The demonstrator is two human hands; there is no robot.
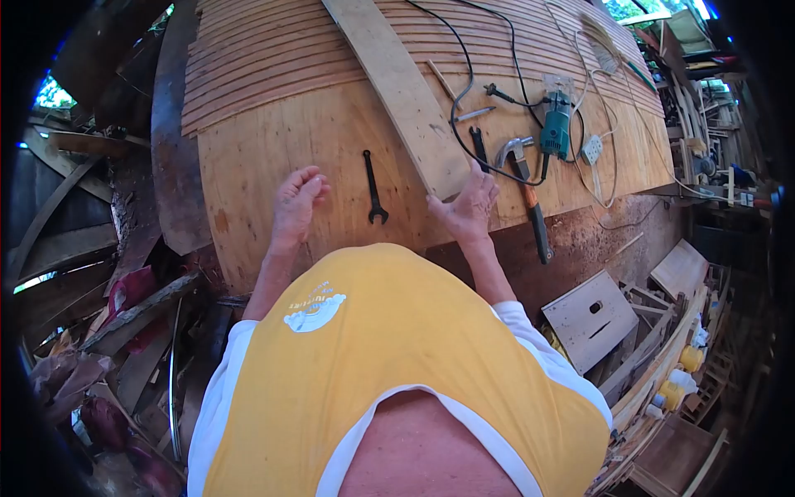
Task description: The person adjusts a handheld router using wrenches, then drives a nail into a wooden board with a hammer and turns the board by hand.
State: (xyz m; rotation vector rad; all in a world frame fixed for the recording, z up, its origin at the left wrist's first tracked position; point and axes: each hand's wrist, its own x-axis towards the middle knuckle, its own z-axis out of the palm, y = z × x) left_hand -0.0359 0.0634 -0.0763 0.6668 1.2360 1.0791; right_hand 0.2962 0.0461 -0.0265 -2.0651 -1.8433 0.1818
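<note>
My right hand grips the near end of a long wooden board, which lies slantwise over the plywood tabletop. My left hand is over the table's left part, its fingers curled; whether something small is between them I cannot make out. Between my hands lies a black open-ended wrench, apart from both. Just right of the board are a second dark wrench and a claw hammer, whose handle sticks out past the table's near edge.
A green power tool with black cables lies right of the hammer, beside a white socket block. Thin wooden strips cover the table's far part. Scrap wood is piled at left; a slotted panel leans at right.
</note>
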